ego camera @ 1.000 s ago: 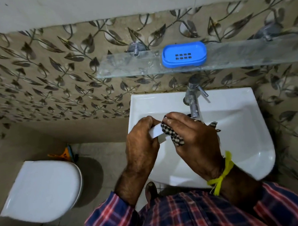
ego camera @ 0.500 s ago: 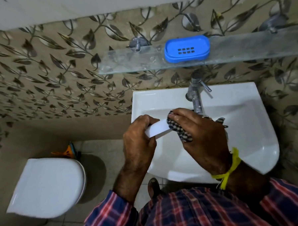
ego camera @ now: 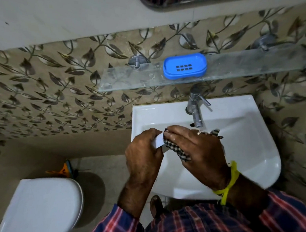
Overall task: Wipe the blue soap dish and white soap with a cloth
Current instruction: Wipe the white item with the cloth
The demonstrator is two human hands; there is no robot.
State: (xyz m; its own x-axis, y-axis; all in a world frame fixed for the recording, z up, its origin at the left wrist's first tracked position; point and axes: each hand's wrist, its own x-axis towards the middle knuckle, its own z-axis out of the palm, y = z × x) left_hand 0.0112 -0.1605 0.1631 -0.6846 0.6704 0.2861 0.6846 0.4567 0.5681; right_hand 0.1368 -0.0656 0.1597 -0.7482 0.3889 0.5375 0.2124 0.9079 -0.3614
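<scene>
Left hand (ego camera: 143, 157) clenched around the white soap (ego camera: 159, 141), above the left part of the white sink (ego camera: 256, 146). Only a small pale corner of the soap visible between thumb and fingers, pointing right toward the other hand. Right hand (ego camera: 198, 149) just beside it, fingers curled and grasping a black-and-white checked cloth (ego camera: 175, 149), pressed against the exposed end of the soap. Most of the cloth hidden under the palm; a frayed bit poking out past the knuckles on the far side, near the tap (ego camera: 195, 110). Yellow band (ego camera: 230, 181) tied around the right wrist. Both forearms emerging from red-and-blue plaid sleeves (ego camera: 119, 225) at the bottom edge.

Blue soap dish (ego camera: 184, 66) well apart from the hands, sitting on the glass shelf (ego camera: 129, 79) above the sink, roughly at the shelf's middle and close to its front edge. Nothing lying in it; 8 drain slots in 2 rows showing in its floor. Shelf fixed to the leaf-patterned wall tiles (ego camera: 49, 85) by metal brackets, 1 just left of the dish.

Tap mounted at the back rim of the sink, spout pointing down into the basin, just beyond the right hand's fingertips. White toilet lid (ego camera: 40, 210) shut, at the lower left on the floor side. Orange object (ego camera: 63, 172) behind it, too small to identify.
</scene>
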